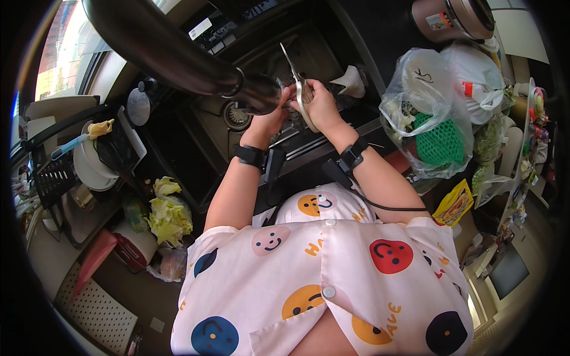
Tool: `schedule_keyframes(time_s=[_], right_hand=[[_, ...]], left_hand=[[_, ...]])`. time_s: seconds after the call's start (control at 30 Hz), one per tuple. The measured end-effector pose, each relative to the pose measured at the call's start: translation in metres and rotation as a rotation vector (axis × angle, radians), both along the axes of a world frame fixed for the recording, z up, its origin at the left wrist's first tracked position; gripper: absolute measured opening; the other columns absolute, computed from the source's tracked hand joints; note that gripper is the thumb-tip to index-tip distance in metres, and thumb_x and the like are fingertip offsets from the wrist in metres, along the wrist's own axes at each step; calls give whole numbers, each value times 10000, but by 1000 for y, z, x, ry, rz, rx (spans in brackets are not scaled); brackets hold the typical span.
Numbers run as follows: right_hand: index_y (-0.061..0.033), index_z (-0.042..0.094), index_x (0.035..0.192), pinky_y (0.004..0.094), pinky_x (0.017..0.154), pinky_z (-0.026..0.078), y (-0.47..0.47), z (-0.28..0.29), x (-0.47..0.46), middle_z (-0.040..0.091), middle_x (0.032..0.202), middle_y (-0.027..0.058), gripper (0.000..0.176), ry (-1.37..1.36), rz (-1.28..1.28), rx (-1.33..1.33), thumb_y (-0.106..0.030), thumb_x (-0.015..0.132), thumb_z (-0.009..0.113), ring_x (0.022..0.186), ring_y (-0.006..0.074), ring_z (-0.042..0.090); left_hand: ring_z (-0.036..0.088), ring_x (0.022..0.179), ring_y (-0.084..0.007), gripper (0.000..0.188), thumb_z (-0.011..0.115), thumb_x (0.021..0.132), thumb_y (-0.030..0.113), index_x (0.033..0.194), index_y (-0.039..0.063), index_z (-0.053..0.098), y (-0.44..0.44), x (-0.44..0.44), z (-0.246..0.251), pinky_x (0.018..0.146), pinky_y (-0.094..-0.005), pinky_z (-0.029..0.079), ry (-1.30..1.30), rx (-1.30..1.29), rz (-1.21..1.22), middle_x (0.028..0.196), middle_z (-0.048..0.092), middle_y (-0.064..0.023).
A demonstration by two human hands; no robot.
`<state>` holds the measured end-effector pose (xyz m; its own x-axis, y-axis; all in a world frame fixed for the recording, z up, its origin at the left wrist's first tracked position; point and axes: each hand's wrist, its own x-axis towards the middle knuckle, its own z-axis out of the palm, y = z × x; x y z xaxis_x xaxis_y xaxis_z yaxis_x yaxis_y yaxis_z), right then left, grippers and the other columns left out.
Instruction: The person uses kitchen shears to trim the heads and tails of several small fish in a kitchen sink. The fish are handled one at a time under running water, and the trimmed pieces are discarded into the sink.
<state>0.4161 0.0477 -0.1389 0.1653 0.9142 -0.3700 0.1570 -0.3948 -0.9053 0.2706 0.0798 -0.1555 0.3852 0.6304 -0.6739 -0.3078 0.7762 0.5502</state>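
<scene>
My right hand is closed around kitchen scissors with cream-coloured handles, held over the dark sink. One pointed blade rises away from me, towards the back of the basin. My left hand meets the scissors from the other side, its fingers near the handles. The dark faucet head covers part of that hand, so whether it grips anything does not show. To the left of the hands lies a round drain strainer. A crumpled pale piece rests at the sink's right side.
The thick faucet neck arches over the basin from the upper left. Plastic bags of food crowd the right counter below a pinkish pot. At left stand a dish rack and lettuce leaves. A cable trails from my right wrist strap.
</scene>
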Motion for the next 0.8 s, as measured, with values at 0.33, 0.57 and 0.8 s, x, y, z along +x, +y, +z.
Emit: schedule_keyframes(time_s=[0.33, 0.57, 0.8], right_hand=[[51, 501, 1164, 279, 809, 522, 1, -4, -2, 659, 1056, 112, 502, 174, 52, -22, -30, 742, 760, 895, 151, 637], [70, 459, 1200, 283, 796, 531, 3, -10, 1, 657, 1064, 115, 538, 168, 98, -15, -25, 756, 748, 886, 154, 650], [56, 463, 1202, 287, 804, 529, 5, -24, 0, 651, 1075, 117, 534, 180, 93, 4, -35, 761, 749, 902, 163, 650]], left_hand=[[579, 944, -98, 417, 612, 906, 128, 1297, 97, 470, -2, -22, -11, 813, -300, 459, -20, 92, -132, 1156, 606, -14], [566, 1072, -164, 504, 625, 889, 113, 1350, 76, 424, -1, -27, -3, 883, -350, 458, -48, 89, -140, 1267, 560, -50], [547, 1113, -165, 496, 632, 883, 116, 1337, 101, 433, 1, -28, 0, 891, -351, 454, -36, 109, -134, 1279, 547, -46]])
